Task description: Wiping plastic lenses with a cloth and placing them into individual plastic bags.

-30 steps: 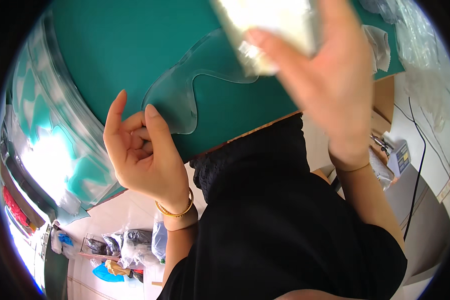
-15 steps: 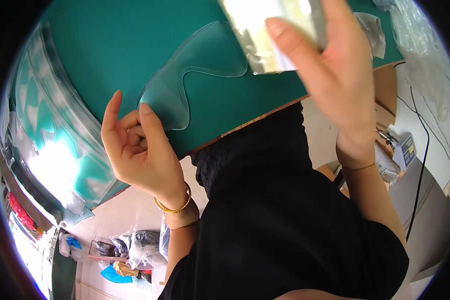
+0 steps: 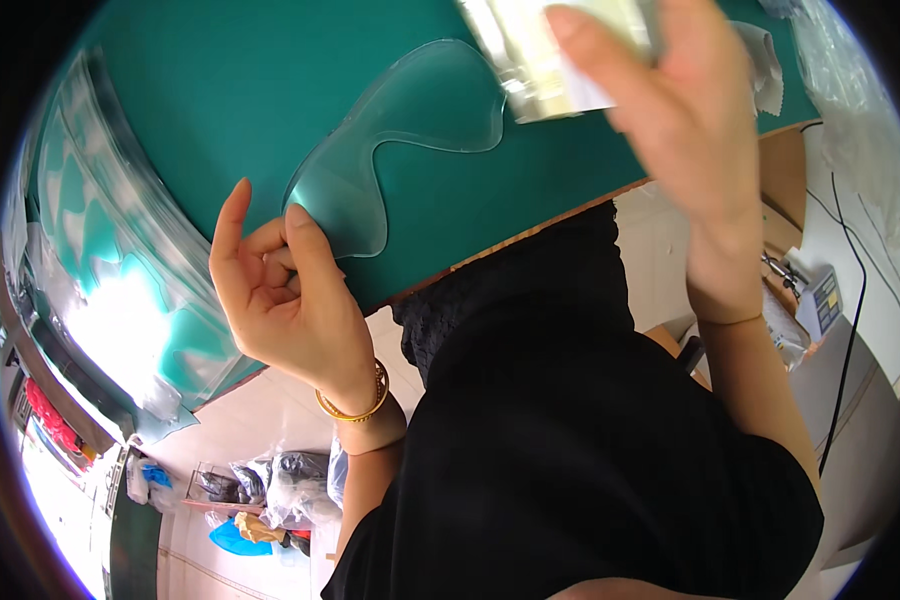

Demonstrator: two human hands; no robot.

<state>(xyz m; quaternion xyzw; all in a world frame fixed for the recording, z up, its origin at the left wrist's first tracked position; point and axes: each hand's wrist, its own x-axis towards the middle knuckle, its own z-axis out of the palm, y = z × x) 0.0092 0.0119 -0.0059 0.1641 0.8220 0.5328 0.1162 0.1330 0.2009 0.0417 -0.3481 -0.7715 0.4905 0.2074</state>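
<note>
A clear, goggle-shaped plastic lens point(image 3: 410, 115) lies over the green tabletop. My left hand point(image 3: 295, 310), with a gold bracelet at the wrist, pinches its lower left end between thumb and fingers, the index finger raised. In my right hand point(image 3: 685, 140) is a shiny silver and pale-yellow packet point(image 3: 535, 65), thumb on top, at the upper edge of the view. Motion blurs it somewhat, and its far part is cut off. The packet's lower left corner is close to the lens's right end; whether they touch, I cannot tell.
Glossy clear plastic sheets point(image 3: 120, 240) with lens-shaped outlines are stacked on the left. A grey cloth point(image 3: 762, 65) rests beyond my right hand, near crumpled clear plastic point(image 3: 855, 90). The table's wooden edge point(image 3: 530, 235) runs before me. Bagged items point(image 3: 295, 485) are lower left.
My right hand and the packet have shifted slightly right and up, away from the lens. The left hand keeps its pinch; the whole view has moved a little.
</note>
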